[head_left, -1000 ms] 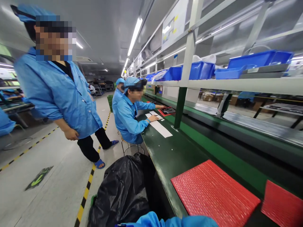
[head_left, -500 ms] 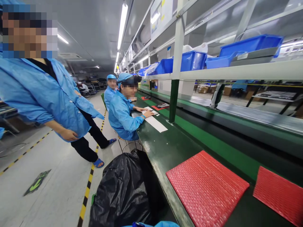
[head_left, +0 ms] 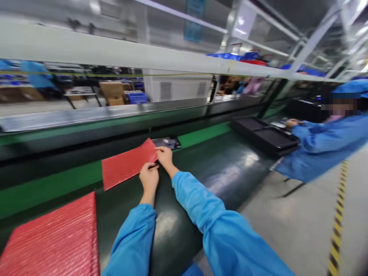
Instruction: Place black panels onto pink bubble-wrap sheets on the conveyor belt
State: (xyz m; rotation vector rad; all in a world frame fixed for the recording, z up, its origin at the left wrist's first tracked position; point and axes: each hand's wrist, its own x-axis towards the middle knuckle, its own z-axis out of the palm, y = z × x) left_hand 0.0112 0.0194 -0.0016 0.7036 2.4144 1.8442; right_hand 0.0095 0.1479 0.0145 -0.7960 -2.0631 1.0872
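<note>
A long dark green bench [head_left: 224, 168] runs under both hands, with a brighter green belt [head_left: 51, 188] beyond them and a pale shelf rail [head_left: 115, 53] overhead. To the right of the right hand sits a co-worker [head_left: 324, 142] in a blue coat and cap, well apart, with two black trays [head_left: 266, 134] between that person and the hands.

Two red bubble-wrap sheets lie on the bench. The nearer sheet [head_left: 54, 239] lies to the left of the left sleeve, untouched. The farther sheet [head_left: 126, 163] lies just left of both hands.

The left hand [head_left: 148, 178] pinches the near right edge of the farther sheet, fingers curled narrow. The right hand [head_left: 165, 156] rests its fingertips on that sheet's far right corner, loosely bent, just beside one dark flat device [head_left: 168, 142] that lies beyond it.

No writing is sharp enough to read.
</note>
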